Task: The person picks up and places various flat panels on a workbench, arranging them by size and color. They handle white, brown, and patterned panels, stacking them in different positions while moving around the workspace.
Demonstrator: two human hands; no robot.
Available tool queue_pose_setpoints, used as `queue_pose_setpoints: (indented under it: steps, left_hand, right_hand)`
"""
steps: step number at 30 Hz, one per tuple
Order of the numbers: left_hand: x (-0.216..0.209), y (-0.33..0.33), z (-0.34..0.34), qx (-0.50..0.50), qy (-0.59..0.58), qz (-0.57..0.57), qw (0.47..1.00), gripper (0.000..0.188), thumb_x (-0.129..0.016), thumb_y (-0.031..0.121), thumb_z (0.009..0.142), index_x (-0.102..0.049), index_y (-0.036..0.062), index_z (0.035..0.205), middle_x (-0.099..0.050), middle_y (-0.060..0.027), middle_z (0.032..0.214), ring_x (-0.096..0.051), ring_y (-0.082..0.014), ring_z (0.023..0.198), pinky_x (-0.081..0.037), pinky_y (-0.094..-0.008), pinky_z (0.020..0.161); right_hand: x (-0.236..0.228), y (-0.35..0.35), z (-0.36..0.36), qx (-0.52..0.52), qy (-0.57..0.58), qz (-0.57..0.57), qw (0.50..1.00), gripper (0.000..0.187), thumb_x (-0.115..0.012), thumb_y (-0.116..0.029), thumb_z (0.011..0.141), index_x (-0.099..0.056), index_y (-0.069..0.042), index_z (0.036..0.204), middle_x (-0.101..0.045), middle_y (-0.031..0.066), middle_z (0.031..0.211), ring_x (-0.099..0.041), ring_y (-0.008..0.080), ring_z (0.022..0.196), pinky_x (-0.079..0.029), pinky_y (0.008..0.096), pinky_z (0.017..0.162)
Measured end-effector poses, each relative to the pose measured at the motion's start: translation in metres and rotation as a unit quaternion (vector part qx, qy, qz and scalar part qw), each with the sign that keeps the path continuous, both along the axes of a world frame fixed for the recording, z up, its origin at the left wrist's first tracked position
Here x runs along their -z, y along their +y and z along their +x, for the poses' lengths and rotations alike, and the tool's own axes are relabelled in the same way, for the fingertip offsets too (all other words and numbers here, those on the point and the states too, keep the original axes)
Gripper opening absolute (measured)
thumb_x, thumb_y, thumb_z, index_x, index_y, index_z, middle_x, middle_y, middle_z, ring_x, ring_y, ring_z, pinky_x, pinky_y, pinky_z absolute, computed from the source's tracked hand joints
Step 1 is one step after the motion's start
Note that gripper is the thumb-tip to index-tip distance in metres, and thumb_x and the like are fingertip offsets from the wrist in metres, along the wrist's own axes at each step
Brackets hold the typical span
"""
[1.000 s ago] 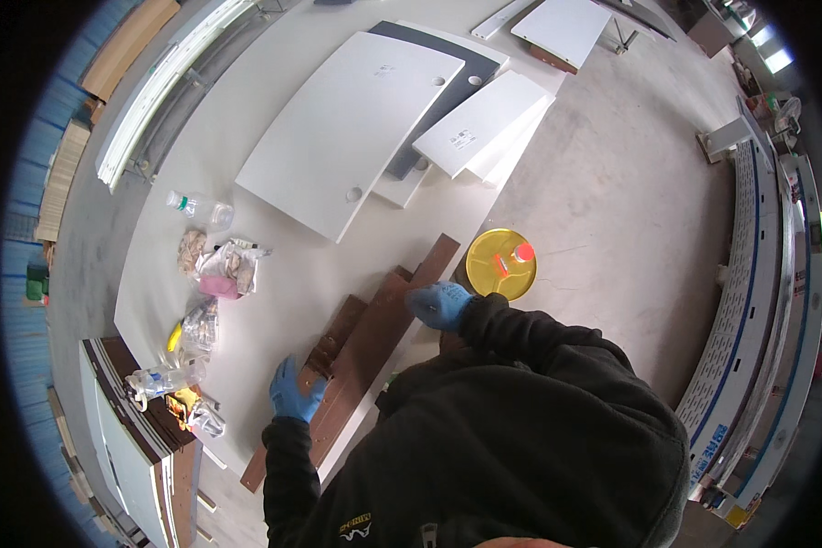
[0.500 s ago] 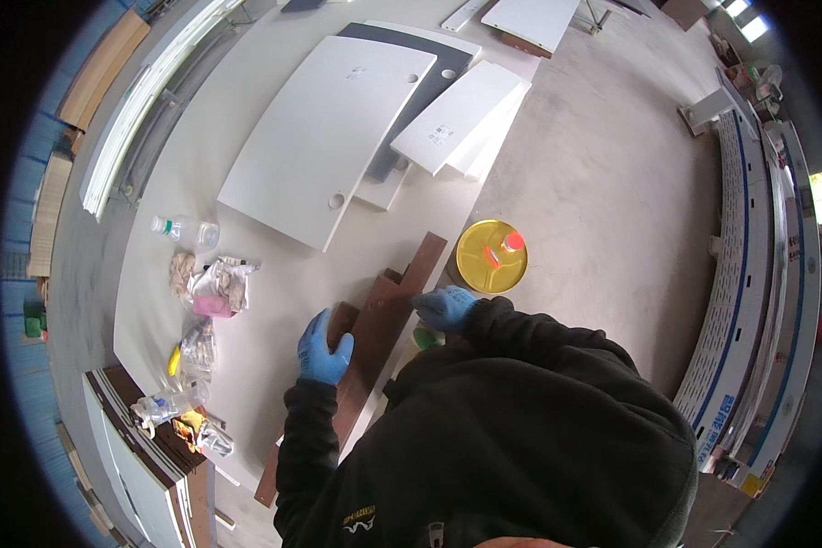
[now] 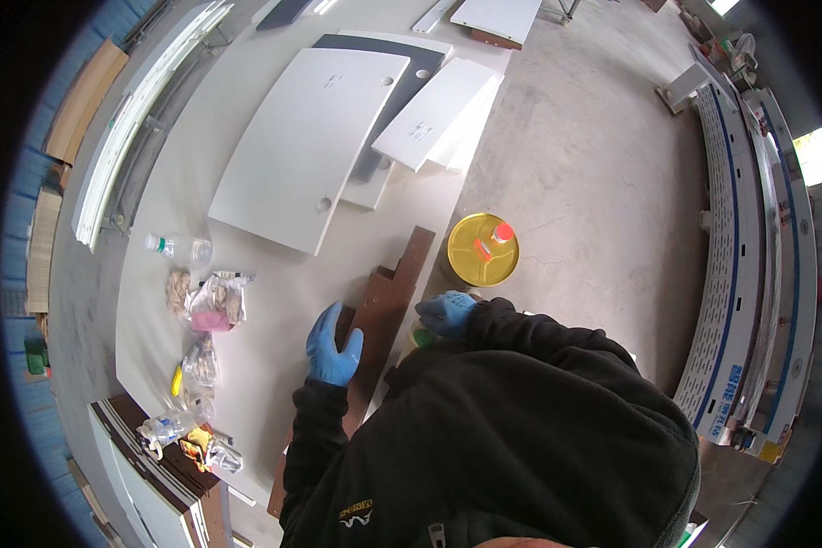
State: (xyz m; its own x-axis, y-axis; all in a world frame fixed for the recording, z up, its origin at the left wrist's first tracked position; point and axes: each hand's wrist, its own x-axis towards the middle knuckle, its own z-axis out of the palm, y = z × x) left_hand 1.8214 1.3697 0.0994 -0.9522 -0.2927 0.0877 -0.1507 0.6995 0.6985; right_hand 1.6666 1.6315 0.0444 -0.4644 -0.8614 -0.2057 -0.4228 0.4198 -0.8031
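Your left hand (image 3: 334, 350) spread its fingers beside brown boards (image 3: 382, 310) — I couldn't tell whether your right hand (image 3: 446, 313) gripped anything.

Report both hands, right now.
Left hand: open, at the brown boards.
Right hand: curled; whether it holds anything cannot be told.

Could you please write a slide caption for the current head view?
A gloved left hand spread at brown boards on a table, the right hand near a yellow drum.
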Motion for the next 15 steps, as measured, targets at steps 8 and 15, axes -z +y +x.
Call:
queue_pose_setpoints:
  steps: [8, 15]
  left_hand:
    - [-0.006, 0.030, -0.038, -0.019, 0.001, 0.022, 1.000, 0.054, -0.071, 0.017, 0.086, -0.055, -0.0072, 0.132, -0.061, -0.0271, 0.130, -0.059, -0.0406, 0.120, -0.047, -0.0440, 0.103]
    - [-0.013, 0.110, -0.144, -0.027, -0.008, 0.063, 0.998, 0.054, -0.071, 0.016, 0.087, -0.055, -0.0066, 0.133, -0.061, -0.0255, 0.131, -0.059, -0.0386, 0.121, -0.047, -0.0429, 0.102]
  right_hand:
    - [0.008, 0.033, -0.042, 0.006, 0.020, 0.024, 1.000, 0.030, -0.058, -0.032, 0.092, -0.069, -0.007, 0.103, -0.069, 0.0215, 0.094, -0.065, 0.0446, 0.091, -0.051, 0.0542, 0.079]
    - [0.016, 0.110, -0.136, 0.037, 0.007, 0.010, 0.999, 0.030, -0.059, -0.031, 0.095, -0.070, -0.008, 0.109, -0.071, 0.0200, 0.098, -0.067, 0.0413, 0.091, -0.053, 0.0497, 0.079]
